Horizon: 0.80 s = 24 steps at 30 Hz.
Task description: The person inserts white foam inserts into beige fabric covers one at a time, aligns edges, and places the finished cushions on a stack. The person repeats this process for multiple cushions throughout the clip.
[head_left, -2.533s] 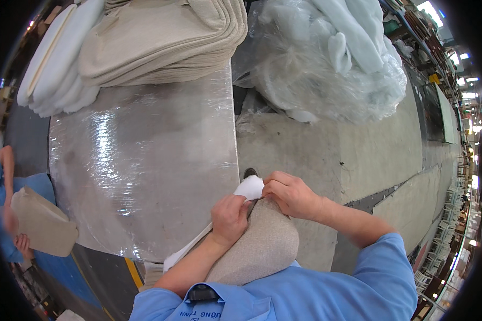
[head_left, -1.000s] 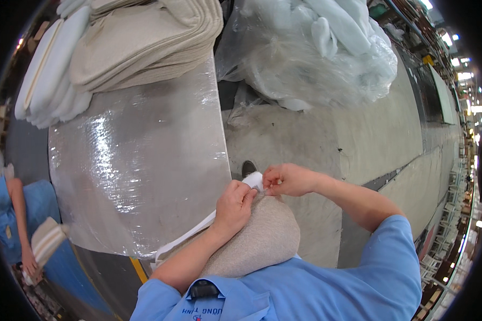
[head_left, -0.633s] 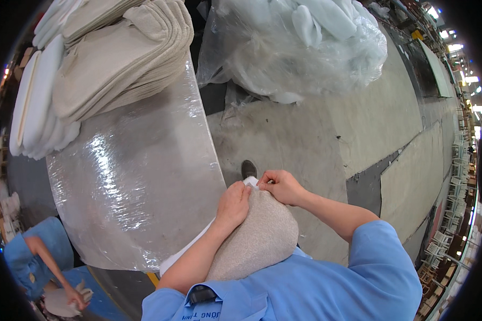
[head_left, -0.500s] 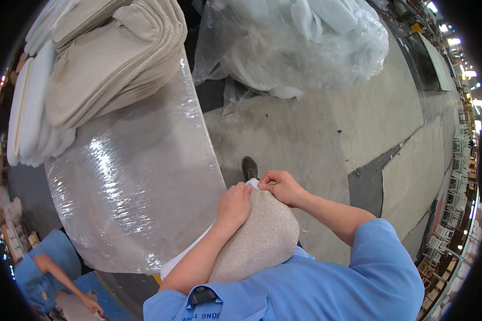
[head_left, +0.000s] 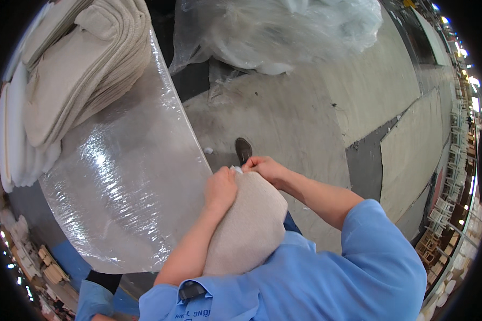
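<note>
Stacked covers (head_left: pixel 85 75) lie on the table (head_left: pixel 144 219)'s far end, padding (head_left: pixel 24 147) at its far left edge. Right of the table are a plastic bag (head_left: pixel 284 37) (by the far end), my shoe (head_left: pixel 243 150), and, nearest me, the cushion (head_left: pixel 246 224).

Desk (head_left: pixel 160 155): at 9 o'clock from mid-view, we see glossy clear film over its grey top.
Beige covers (head_left: pixel 64 80): we find them stacked at 10 o'clock.
White padding (head_left: pixel 24 139): piled just beside those covers, toward 9.
Clear plastic bag (head_left: pixel 289 40): between 12 and 1, we make out white pieces through it.
White chairs (head_left: pixel 445 208): we spot rows near 3.
Co-worker's blue clothing (head_left: pixel 95 298): partly visible between 7 and 8.
</note>
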Motion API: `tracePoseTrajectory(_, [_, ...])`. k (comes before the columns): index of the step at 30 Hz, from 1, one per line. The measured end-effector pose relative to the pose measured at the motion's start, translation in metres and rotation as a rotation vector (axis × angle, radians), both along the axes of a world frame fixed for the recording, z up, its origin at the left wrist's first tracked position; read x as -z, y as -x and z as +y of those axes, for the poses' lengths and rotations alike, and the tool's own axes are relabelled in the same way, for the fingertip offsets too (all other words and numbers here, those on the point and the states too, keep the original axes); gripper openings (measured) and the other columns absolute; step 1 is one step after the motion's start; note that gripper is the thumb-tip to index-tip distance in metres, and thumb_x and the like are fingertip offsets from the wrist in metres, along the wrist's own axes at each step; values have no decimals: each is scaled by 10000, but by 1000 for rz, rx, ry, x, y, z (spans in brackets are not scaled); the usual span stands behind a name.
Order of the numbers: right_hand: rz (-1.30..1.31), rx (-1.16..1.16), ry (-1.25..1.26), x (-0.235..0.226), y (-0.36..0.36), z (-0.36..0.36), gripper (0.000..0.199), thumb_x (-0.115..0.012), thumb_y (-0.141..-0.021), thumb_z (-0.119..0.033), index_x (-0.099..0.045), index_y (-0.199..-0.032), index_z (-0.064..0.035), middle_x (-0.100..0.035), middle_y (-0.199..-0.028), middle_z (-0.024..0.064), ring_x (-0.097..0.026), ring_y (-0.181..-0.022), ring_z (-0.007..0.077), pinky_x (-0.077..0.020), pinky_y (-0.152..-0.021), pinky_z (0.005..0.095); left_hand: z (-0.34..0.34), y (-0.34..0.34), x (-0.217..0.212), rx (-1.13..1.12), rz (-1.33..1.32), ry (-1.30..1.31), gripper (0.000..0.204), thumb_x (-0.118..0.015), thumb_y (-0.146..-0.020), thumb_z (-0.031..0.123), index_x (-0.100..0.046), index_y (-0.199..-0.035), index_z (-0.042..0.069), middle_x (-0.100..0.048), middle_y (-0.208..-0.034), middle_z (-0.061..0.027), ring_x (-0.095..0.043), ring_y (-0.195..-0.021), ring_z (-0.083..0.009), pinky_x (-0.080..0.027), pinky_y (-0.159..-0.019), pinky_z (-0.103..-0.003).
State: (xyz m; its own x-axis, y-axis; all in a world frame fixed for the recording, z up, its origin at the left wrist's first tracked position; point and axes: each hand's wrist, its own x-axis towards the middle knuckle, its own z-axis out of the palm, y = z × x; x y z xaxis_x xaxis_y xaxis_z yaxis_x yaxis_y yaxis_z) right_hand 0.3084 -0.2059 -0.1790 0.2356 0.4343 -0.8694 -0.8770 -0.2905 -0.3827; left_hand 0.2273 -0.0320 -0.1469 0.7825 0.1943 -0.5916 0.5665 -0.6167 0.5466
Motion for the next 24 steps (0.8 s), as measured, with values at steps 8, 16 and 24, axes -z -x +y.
tracePoseTrajectory(8, [-177, 66, 52, -35, 41, -16, 119, -695, -1024, -142, -647, -955, -58, -673, -871, 30, -615, -775, 122, -516, -668, 329, -6, 23, 3, 33, -49, 138, 385, -566, -1080, 324, -623, -910, -17, -663, -848, -249, -641, -790, -404, -484, -734, -483])
tracePoseTrajectory(16, [-109, 76, 104, -31, 34, -22, 58, -699, -977, -80, -665, -948, -42, -671, -844, 44, -615, -750, 134, -513, -635, 341, -25, 24, 2, 21, -89, 91, 341, -564, -1072, 295, -610, -927, -9, -681, -891, -299, -673, -890, -507, -501, -782, -573])
tracePoseTrajectory(24, [157, 157, 49, -3, 41, -31, 76, -667, -961, -29, -663, -903, -78, -680, -867, 33, -616, -718, 143, -516, -630, 357, -37, 21, 15, 90, -13, -8, 369, -565, -1065, 295, -649, -914, -30, -697, -930, -320, -679, -941, -521, -503, -816, -592])
